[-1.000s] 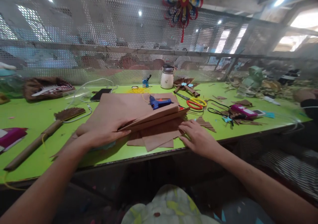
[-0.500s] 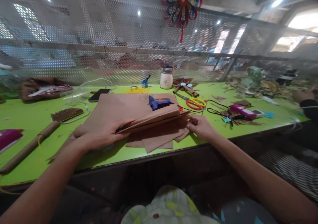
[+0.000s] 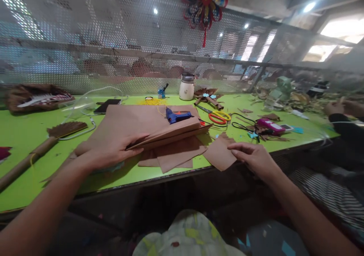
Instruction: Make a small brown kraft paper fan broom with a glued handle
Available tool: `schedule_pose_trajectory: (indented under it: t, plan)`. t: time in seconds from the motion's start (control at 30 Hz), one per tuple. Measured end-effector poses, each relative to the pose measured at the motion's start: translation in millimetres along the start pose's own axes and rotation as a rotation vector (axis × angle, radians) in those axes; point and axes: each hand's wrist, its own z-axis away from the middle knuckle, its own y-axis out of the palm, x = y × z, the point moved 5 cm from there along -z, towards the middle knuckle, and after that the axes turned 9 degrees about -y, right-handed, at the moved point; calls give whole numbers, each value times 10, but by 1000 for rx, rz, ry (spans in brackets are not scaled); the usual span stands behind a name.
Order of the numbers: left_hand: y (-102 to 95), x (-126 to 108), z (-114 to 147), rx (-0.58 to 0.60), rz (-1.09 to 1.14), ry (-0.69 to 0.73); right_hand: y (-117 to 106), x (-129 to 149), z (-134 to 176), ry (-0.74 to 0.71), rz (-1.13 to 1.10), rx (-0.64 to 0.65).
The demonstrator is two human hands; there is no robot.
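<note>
My left hand (image 3: 121,150) grips the left edge of a folded stack of brown paper (image 3: 167,135), thumb above and fingers beneath, holding it tilted up. Between the fingertips of my right hand (image 3: 253,155) is a small piece of brown paper (image 3: 219,152) with a jagged top edge, at the table's front edge. Loose brown paper sheets (image 3: 178,155) lie under the raised stack. On top of the large paper rests a blue glue gun (image 3: 178,116). Scissors (image 3: 218,116) with red and yellow handles lie behind the small piece.
The green table (image 3: 113,178) also bears a white jar (image 3: 187,87), a phone (image 3: 107,106), a brown paper stick (image 3: 31,161) at left and a magenta device (image 3: 270,126) with cables at right. Another person's hands (image 3: 342,108) are at the far right.
My right hand has drawn the small brown paper piece out from beside the stack, toward the right and nearer the front edge. My left hand keeps its hold on the stack.
</note>
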Motion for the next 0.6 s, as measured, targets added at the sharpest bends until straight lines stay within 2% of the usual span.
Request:
schedule_pose_trajectory:
  t: [0.27, 0.43, 0.6]
  plan:
    - [7, -109, 74, 16, 58, -6, 146, 97, 13, -42, -31, 116]
    - [22, -98, 86, 20, 90, -24, 209, 40, -20, -15, -44, 102]
    - [20, -126, 86, 47, 117, 10, 250, -74, -179, -51, 2, 7]
